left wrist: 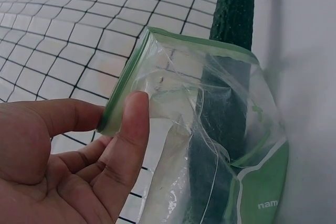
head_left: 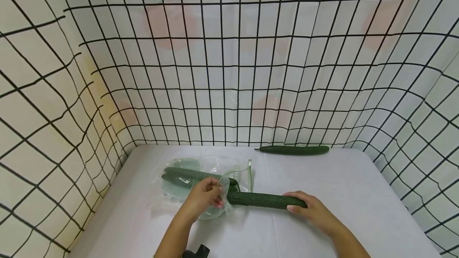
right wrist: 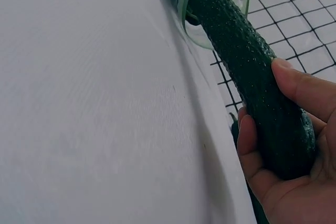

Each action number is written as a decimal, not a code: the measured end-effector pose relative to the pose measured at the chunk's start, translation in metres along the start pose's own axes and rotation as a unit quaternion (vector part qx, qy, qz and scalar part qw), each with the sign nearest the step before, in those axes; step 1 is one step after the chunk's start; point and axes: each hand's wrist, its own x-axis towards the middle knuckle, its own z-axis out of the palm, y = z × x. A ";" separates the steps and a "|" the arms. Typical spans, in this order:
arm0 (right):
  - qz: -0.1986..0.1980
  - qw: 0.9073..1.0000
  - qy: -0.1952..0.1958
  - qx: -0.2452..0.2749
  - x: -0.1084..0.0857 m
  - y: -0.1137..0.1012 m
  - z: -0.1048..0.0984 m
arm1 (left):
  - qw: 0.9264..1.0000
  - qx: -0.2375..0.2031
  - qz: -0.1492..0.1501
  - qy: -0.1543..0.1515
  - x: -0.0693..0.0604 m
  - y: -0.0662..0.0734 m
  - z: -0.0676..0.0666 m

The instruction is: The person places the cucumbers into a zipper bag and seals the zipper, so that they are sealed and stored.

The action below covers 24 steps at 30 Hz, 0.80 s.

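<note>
Over the white-covered bench [head_left: 287, 236], the left hand's grip [head_left: 205, 197] pinches the green-edged mouth of a clear plastic bag [head_left: 175, 189]; the right hand's grip [head_left: 309, 209] holds the right end of a long, dark-green cucumber [head_left: 259, 200], partly inside. Bagging looks the step; next calls for a steady leftward push.

In the head view I lose the inner end of the held cucumber [head_left: 265, 200] behind the left hand [head_left: 205, 198] and the bag [left wrist: 265, 182]; the left wrist view crops its other end. I read "nam", but whether more follows I can't tell. The right hand [right wrist: 286, 198] runs off-frame. A black object [head_left: 197, 252] is cut off, unidentifiable; orange patches [head_left: 171, 25] blur.
</note>
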 end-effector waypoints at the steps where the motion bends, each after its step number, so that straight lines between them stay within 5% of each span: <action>1: -0.002 1.000 -0.001 -0.001 0.001 0.000 0.001 | 1.000 0.001 -0.001 0.000 0.000 0.000 0.000; 24: -0.040 0.999 -0.028 0.000 0.026 -0.020 0.037 | 1.000 0.002 0.001 -0.007 -0.001 0.002 0.002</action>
